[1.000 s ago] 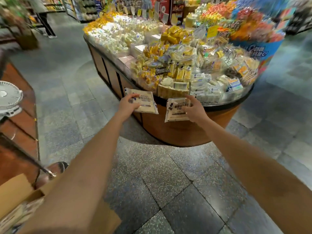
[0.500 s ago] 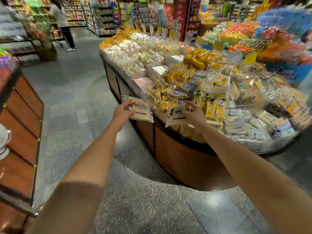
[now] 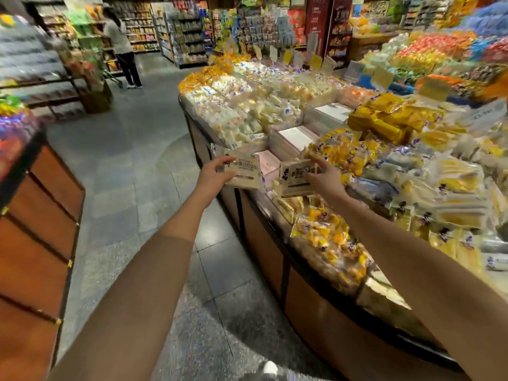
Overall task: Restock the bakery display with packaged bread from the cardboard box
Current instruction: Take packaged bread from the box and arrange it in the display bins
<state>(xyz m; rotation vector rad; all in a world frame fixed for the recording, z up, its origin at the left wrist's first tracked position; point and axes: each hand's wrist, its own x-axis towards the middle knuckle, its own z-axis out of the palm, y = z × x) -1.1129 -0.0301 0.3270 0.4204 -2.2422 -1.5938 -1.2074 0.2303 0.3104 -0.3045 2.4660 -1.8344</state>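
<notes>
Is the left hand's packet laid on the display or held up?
Held up: the left hand grips the packet at the display's edge.

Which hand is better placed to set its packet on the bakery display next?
Probably the right hand: its pale plastic-wrapped bread packet hangs over the stocked wooden display, beside the yellow packets. The left hand holds its matching packet at the display's outer edge, by the aisle.

Pale left pack (image 3: pixel 244 171) and right pack (image 3: pixel 295 179) tilted above display (image 3: pixel 310 312) rim.
</notes>
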